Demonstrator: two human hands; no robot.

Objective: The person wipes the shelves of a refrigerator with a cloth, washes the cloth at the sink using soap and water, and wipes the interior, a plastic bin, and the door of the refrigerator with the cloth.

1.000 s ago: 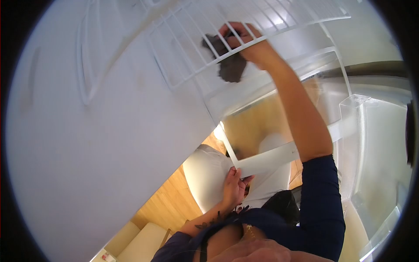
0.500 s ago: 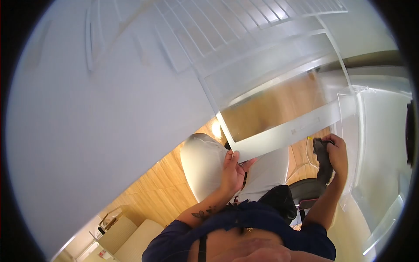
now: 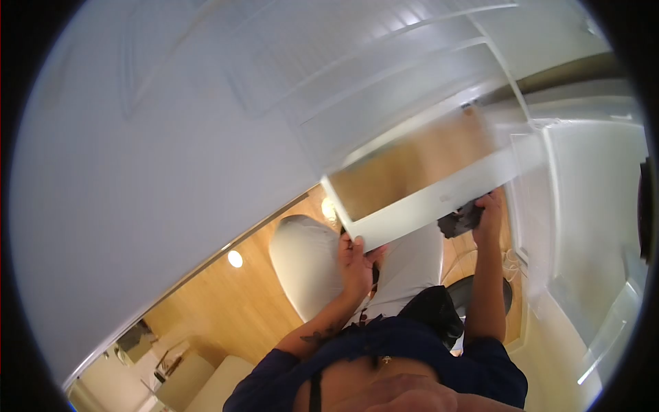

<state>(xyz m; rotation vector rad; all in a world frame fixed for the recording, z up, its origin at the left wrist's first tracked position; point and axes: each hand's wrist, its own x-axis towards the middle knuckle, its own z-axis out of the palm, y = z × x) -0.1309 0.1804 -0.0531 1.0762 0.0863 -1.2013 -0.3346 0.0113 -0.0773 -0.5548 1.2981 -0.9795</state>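
Note:
A clear shelf with a white front edge (image 3: 419,200) extends out of a white fridge-like interior, tilted in view. At its left front corner, my left hand (image 3: 357,264) grips the white edge, thumb on top. My right hand (image 3: 489,216) is closed on a dark grey cloth (image 3: 461,220), close under the right part of that front edge. Whether the right fingers also touch the shelf cannot be made out. Above the shelf, a white wire rack (image 3: 371,34) is blurred.
A broad white panel (image 3: 171,192) fills the left side. Clear door bins (image 3: 611,329) stand at the right. Below are my legs (image 3: 302,261), the wooden floor (image 3: 220,302), a dark round object (image 3: 463,295) and a black bag-like item (image 3: 436,316).
My right hand has come down from the wire rack with the cloth, then moved left to the shelf's front edge. My left hand keeps its hold at the corner. The view has shifted slightly.

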